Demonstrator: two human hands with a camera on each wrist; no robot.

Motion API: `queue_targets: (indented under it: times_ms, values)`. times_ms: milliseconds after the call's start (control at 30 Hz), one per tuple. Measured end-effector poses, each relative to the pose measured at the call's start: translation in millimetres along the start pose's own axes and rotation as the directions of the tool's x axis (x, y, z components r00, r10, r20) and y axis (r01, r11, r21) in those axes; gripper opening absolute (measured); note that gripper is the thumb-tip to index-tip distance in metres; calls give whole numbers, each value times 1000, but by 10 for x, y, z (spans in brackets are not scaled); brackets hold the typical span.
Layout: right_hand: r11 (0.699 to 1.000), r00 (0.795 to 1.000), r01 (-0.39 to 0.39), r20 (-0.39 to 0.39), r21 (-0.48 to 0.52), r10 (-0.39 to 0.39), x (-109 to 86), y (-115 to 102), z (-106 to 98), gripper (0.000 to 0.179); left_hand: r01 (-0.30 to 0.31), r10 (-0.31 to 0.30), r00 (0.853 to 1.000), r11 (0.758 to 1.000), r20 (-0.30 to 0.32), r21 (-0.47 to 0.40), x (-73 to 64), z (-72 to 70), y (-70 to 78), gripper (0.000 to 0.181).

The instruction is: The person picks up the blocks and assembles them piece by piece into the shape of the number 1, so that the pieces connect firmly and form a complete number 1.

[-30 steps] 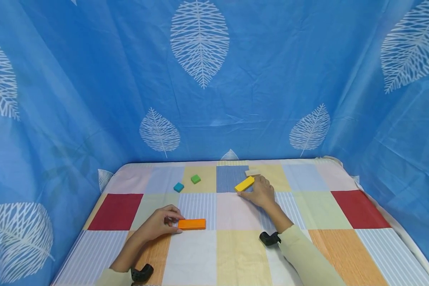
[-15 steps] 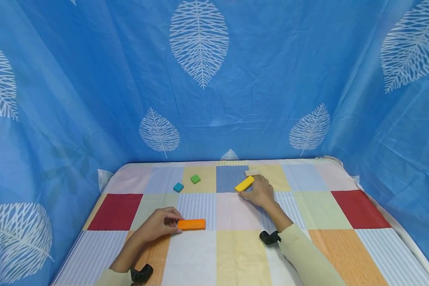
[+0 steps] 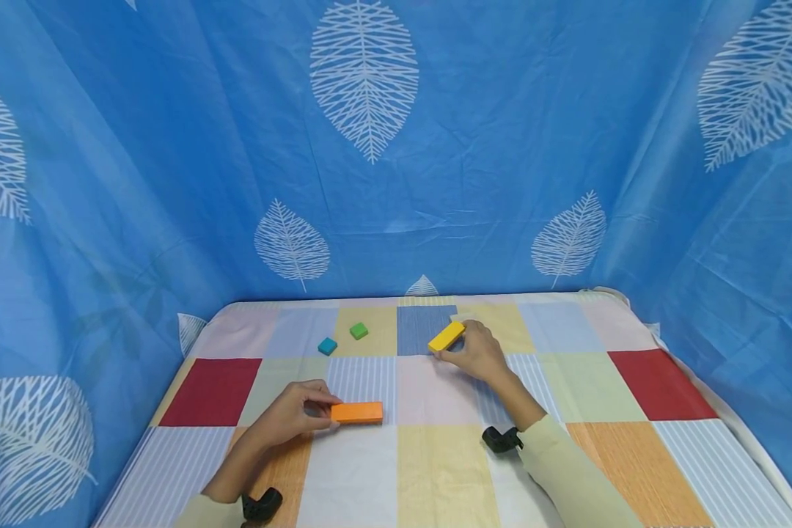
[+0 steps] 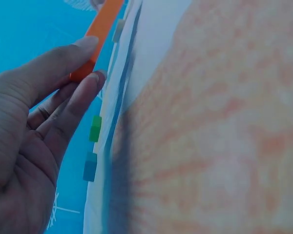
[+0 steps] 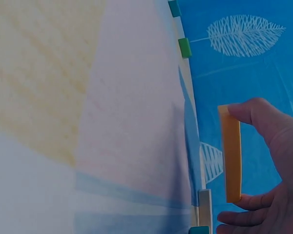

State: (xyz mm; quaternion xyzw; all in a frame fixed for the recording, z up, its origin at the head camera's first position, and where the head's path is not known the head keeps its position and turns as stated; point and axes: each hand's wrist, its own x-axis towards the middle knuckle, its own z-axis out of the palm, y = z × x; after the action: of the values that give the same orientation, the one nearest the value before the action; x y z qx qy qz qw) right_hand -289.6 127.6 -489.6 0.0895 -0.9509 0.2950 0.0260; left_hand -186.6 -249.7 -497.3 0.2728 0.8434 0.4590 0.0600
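Note:
My left hand [image 3: 292,416] pinches the left end of a flat orange block [image 3: 358,413] between thumb and fingers in the head view. In the left wrist view that orange block [image 4: 101,36] points away from the fingertips, raised off the cloth. Farther back on the right, my right hand [image 3: 477,353] grips a yellow block [image 3: 446,336] by its two ends. The right wrist view shows the thumb on one end of the yellow block [image 5: 231,153] and a finger at the other. The block stands off the cloth there.
A teal block [image 3: 327,346] and a green block [image 3: 359,331] lie at the back left. Behind the right hand is a beige block [image 5: 205,209], with another teal piece [image 5: 199,230] beside it. Patchwork cloth [image 3: 442,469] covers the table; a blue curtain [image 3: 468,147] surrounds it.
The orange block has risen slightly and shifted a little right with the left hand. The yellow block has lifted slightly in the right hand. The head view has shifted a little.

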Motion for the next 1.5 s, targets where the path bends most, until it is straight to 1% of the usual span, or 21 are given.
queue_targets:
  times_ms: [100,267,400,700,833,867,967,1100,1233,1367,1500]
  values:
    - [1000,1000,16,4,3,-16,-24,-22,-25,94,-7,7,1000,1000,19,-30,31,16,20,28]
    - [998,1000,24,10,55,-25,-82,-35,-53,95,-15,19,999,997,44,-74,122,59,72,29]
    - [996,999,37,2,85,-37,-118,-40,-56,93,-39,43,997,997,61,-64,209,120,96,28]
    - [992,998,57,-11,113,-56,-165,-31,-19,90,-41,46,993,998,111,-45,352,278,150,27]
    - [989,996,85,-16,123,-84,-198,-32,-19,90,-52,55,991,998,120,-36,418,339,197,27]
    - [988,996,94,-15,125,-93,-208,-32,-19,91,-54,58,991,998,121,-36,435,353,210,27]
    - [985,996,90,2,144,-92,-231,-41,-15,94,-68,74,989,997,125,-45,477,393,240,27]
    - [984,995,93,32,149,-99,-252,-51,13,98,-85,92,988,995,126,-60,514,449,248,26]
    - [986,992,110,50,126,-117,-263,-71,39,95,-78,86,988,995,128,-61,541,499,237,27]
    - [988,990,113,77,110,-122,-271,-98,46,92,-50,59,989,997,138,-65,559,529,226,27]
    - [987,983,136,111,85,-145,-275,-83,50,90,-28,37,989,998,146,-62,560,544,210,28]
